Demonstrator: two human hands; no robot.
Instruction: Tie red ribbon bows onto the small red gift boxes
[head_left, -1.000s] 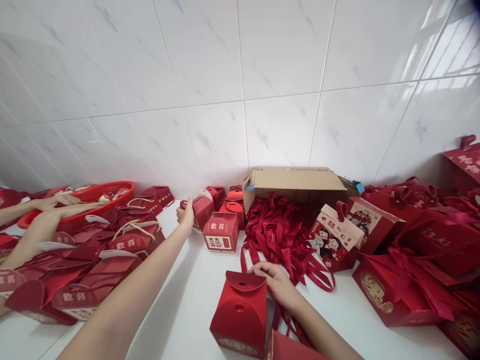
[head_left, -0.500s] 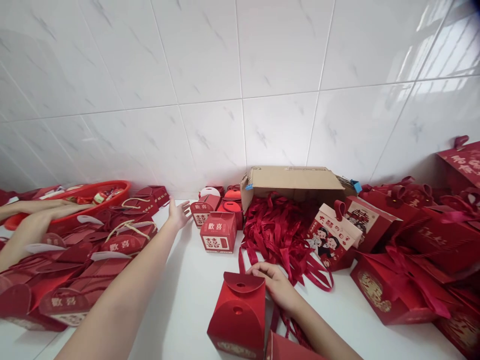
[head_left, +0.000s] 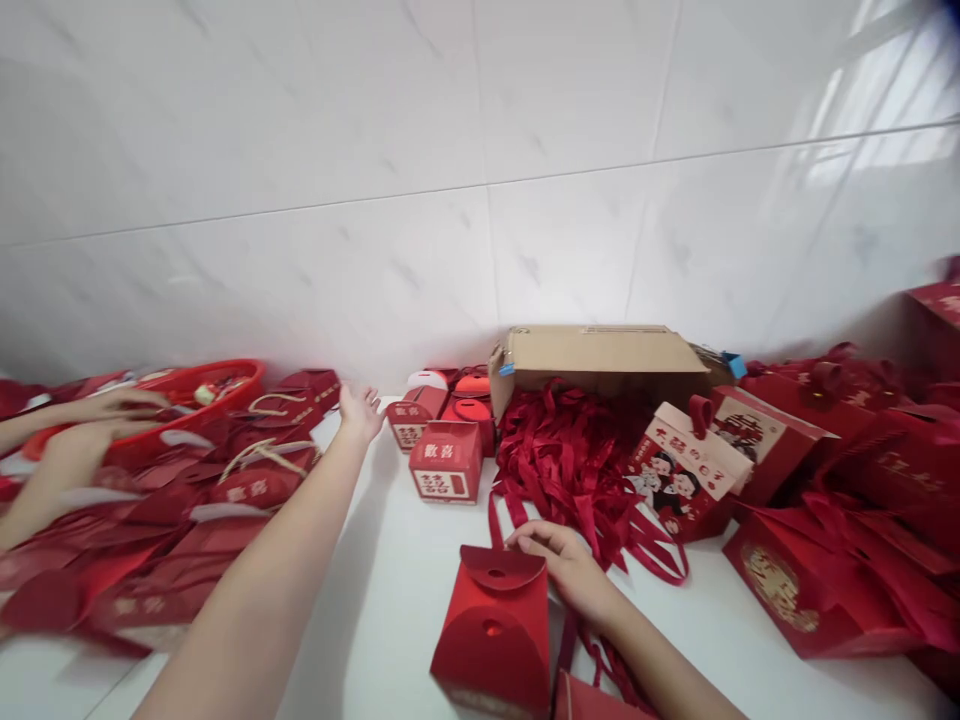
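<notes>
Your left hand (head_left: 360,412) is open and empty, left of the cardboard box (head_left: 600,352). Your right hand (head_left: 570,562) touches the red box (head_left: 495,630) in front of the cardboard box; I cannot tell if it grips.

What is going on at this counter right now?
A person is working among red gift boxes on a white counter. Their left hand is stretched out, open, just short of a cluster of small red boxes. Their right hand rests at the top flap of a tall red box, beside red ribbons spilling from a cardboard box. Another person's hands are at a red basket.
</notes>
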